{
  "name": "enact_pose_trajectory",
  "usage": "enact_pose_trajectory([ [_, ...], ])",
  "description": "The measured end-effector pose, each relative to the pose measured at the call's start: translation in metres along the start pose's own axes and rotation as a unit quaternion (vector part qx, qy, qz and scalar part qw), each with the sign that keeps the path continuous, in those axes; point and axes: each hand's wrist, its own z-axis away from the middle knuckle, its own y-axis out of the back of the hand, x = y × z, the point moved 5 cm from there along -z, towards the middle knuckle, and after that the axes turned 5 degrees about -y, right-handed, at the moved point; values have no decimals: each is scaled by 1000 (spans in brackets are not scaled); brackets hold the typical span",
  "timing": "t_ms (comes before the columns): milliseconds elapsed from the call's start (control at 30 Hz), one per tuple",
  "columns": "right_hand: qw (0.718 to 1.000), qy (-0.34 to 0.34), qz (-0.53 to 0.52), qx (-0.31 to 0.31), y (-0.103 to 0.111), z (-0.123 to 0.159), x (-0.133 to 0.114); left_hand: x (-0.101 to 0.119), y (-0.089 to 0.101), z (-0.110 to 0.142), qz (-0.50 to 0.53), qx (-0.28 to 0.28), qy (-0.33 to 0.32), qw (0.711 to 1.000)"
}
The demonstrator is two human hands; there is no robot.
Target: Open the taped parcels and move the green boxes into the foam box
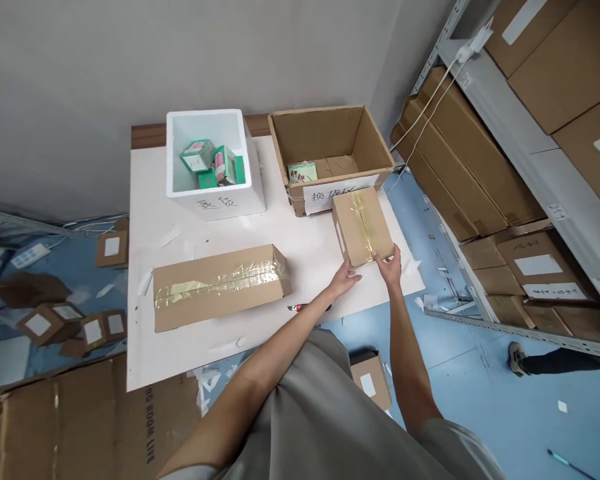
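A small taped cardboard box [351, 227] is tilted at the right end of the white table [205, 230], in front of an open carton. My left hand [345, 279] is at its near left corner, fingertips against the edge and thumb pointing right. My right hand [390, 268] grips the near right corner, thumb on the top by the yellowish tape. The box's underside is hidden. Close to my left wrist lies a red and black box cutter [296, 308], partly covered by the forearm. A long taped cardboard box [215, 268] lies left of my hands.
At the back stand a white foam box [205, 205] with green cartons inside and an open cardboard carton [325, 143] holding a small package. Loaded shelving [530, 167] rises at the right, with a person's leg [555, 362] below. Boxes [50, 325] lie on the floor at left.
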Motion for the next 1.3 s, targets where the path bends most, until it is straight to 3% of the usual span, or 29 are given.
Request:
enact_pose_trajectory([
  [133,998,-34,1,-46,-32,27,-8,-11,30,27,-37,55,29,997],
  [300,994,-23,44,-99,-79,70,-31,-10,80,66,-31,140,33,989],
  [400,992,48,108,-38,-80,94,-44,-6,103,98,-26,152,45,987],
  [467,982,129,136,-20,-80,115,-50,2,117,129,0,147,12,989],
  [533,960,199,157,-120,-96,142,-47,15,135,167,30,151,-43,987],
  [633,873,207,249,-365,-138,190,-22,34,175,224,46,210,-97,972],
  [700,826,164,316,-437,-160,213,-3,42,213,256,25,278,-114,953],
  [733,818,144,337,-443,-167,220,4,45,235,270,-1,321,-125,939],
  [833,830,108,354,-417,-179,232,13,39,309,302,-112,451,-153,872],
  [900,846,81,356,-389,-178,235,14,23,354,314,-158,507,-153,833],
  [933,857,65,354,-370,-175,236,13,11,374,316,-157,518,-147,828],
  [1000,884,33,340,-320,-165,238,9,-14,404,314,-129,502,-123,846],
  [1067,913,8,309,-267,-155,240,-1,-34,419,307,-96,458,-104,877],
  [1167,946,-1,246,-212,-146,243,-26,-46,423,298,-71,401,-112,906],
  [1300,987,10,22,-161,-146,245,-78,-43,419,294,-48,365,-139,919],
])
